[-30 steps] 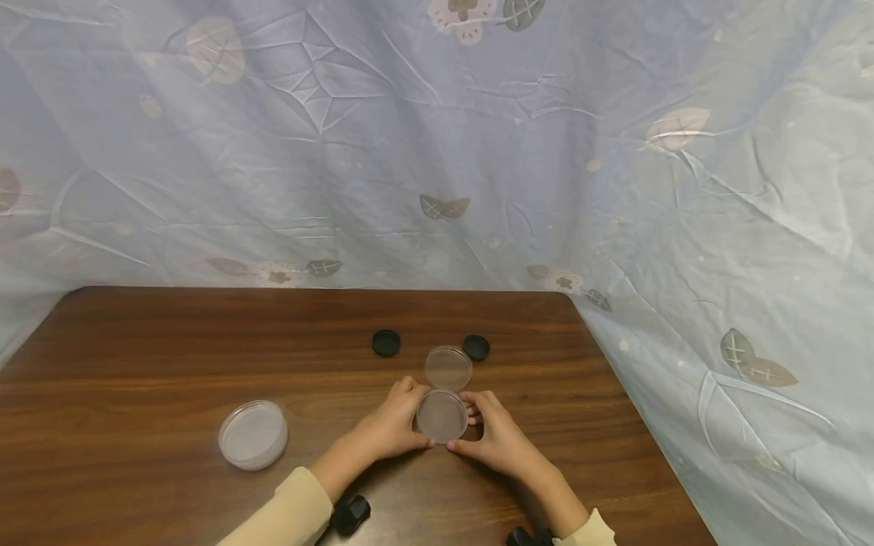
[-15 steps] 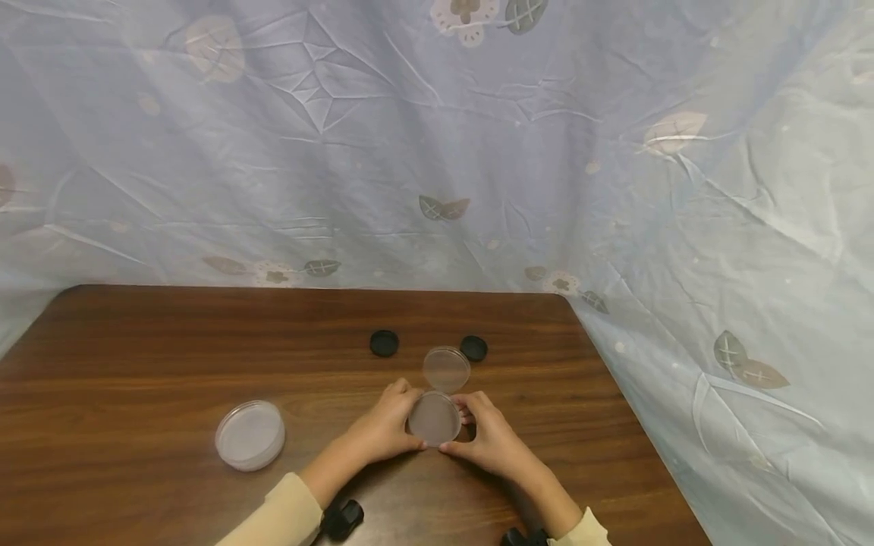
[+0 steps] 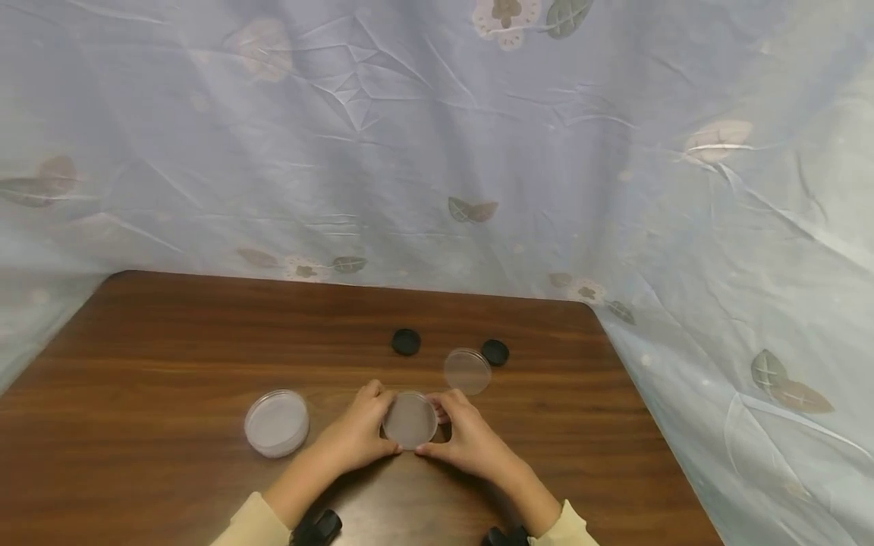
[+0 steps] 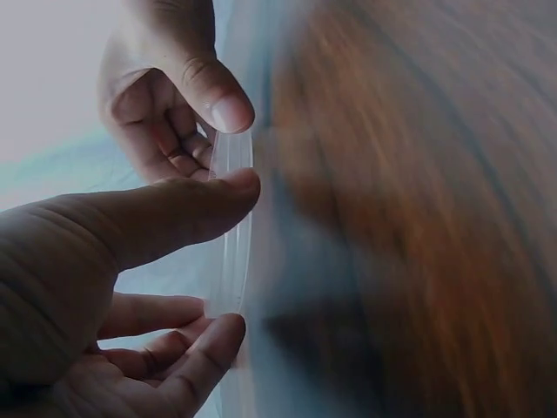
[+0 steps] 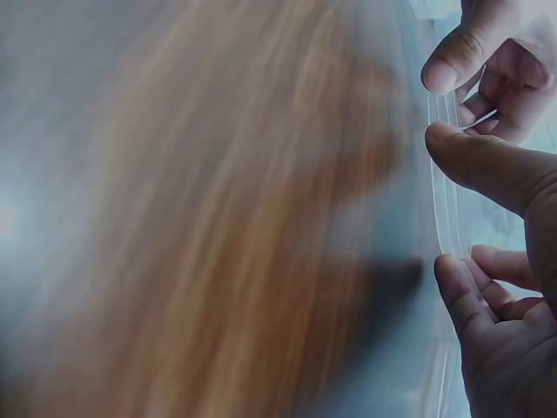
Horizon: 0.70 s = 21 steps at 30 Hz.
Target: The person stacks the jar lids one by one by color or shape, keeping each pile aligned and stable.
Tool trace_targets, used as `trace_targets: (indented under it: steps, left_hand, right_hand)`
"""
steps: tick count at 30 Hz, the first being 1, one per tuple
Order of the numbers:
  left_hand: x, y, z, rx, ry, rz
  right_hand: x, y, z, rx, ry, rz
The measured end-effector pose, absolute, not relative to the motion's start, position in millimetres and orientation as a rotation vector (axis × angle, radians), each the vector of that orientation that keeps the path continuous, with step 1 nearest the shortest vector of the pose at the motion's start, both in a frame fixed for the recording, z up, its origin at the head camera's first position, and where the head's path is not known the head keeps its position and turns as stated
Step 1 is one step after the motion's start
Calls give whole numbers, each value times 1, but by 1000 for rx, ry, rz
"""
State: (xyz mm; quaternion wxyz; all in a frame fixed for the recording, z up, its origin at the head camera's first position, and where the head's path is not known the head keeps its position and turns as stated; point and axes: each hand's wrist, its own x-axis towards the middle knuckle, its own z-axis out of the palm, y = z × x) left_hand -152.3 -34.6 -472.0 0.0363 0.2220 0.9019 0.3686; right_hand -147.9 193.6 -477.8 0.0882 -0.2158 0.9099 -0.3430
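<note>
Both hands hold a clear, round petri dish (image 3: 410,422) by its rim, over the near middle of the table. My left hand (image 3: 355,432) grips its left side, thumb at the near edge and fingers farther round. On the opposite side my right hand (image 3: 467,436) pinches it the same way. In the left wrist view the dish's thin ridged edge (image 4: 233,252) runs between thumb and fingertips, and the two thumbs sit close together. The right wrist view shows that edge (image 5: 446,213) between the right thumb and fingers.
A second clear round dish (image 3: 467,371) lies behind my right hand, beside a black round cap (image 3: 495,352). Another black cap (image 3: 406,342) is farther left. A clear dish, seemingly stacked (image 3: 276,423), stands left of my left hand. Patterned cloth (image 3: 410,152) hangs behind the wooden table (image 3: 171,341).
Both hands have carried the petri dish leftward, away from the second clear dish, which stays put. The grip looks the same. The head view has turned slightly left.
</note>
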Motion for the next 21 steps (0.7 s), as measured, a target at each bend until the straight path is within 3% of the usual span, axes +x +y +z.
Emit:
trace_targets:
  steps: [21]
  left_hand:
    - [-149, -51, -473, 566, 2768, 1110]
  right_hand:
    - [-153, 175, -477, -626, 2679, -942]
